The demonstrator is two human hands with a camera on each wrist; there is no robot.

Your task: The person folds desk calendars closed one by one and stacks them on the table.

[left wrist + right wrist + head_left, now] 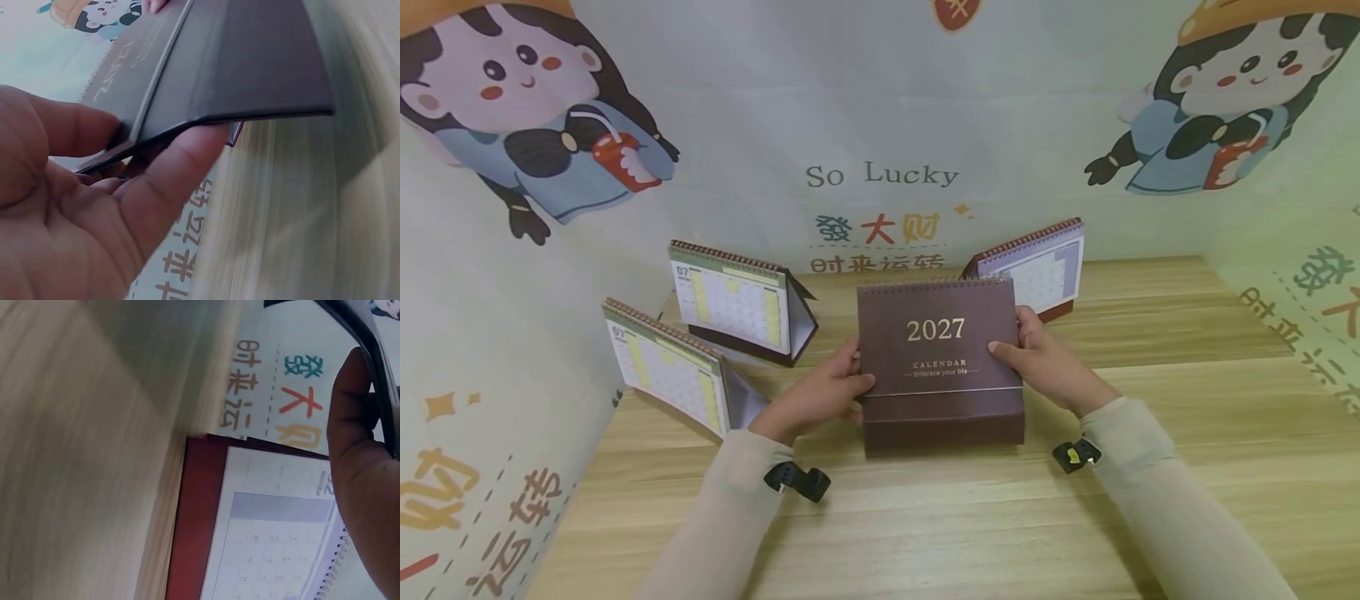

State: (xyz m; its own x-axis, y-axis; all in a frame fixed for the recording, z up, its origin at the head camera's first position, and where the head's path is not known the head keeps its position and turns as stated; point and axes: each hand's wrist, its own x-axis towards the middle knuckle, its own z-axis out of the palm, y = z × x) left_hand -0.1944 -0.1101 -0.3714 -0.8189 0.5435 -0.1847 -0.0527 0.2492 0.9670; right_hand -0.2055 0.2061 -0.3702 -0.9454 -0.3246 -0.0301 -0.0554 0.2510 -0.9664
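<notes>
From here I see a dark-brown, wire-bound desk calendar with gold "2027" lettering (940, 367) held between two bare hands over a pale wood-grain tabletop (962, 525). The left hand (820, 387) pinches its left edge, thumb on the front and fingers curled behind. The right hand (1052, 362) grips the opposite edge, thumb flat on the cover; its other fingertips are hidden. Behind, partly covered, stands a lilac-paged calendar with a red base (1045, 267).

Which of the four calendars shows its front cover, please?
The dark 2027 calendar, held by the left hand and right hand; the other three show date pages.
</notes>
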